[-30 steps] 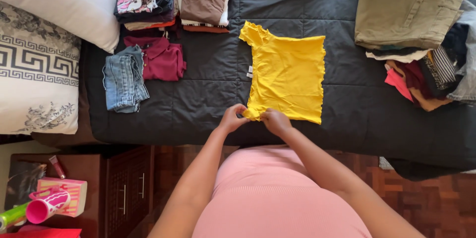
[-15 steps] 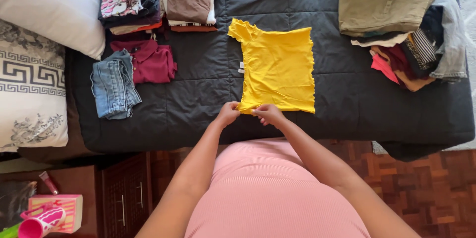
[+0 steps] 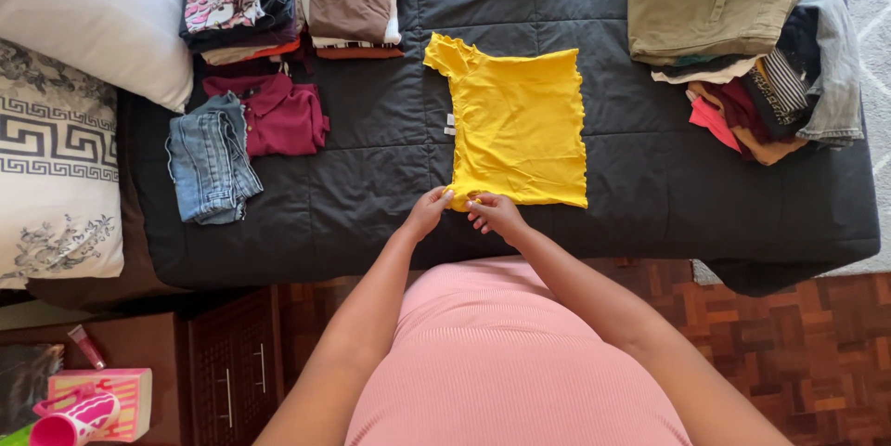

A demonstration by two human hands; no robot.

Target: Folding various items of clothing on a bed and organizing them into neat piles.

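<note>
Black quilted bed (image 3: 371, 195); yellow top (image 3: 515, 121)

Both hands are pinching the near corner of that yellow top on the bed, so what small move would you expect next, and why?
Probably lifting that near hem away toward the far edge. The left hand and right hand grip the yellow top at its near corner, and it lies flat on the dark bedspread beside folded clothes.

Top: I saw a pink ribbed top (image 3: 506, 362), snug, filling the lower frame.
Arms: bare, no sleeves showing.
Left hand (image 3: 427, 212): no rings I could see.
Right hand (image 3: 497, 214): likewise plain.
</note>
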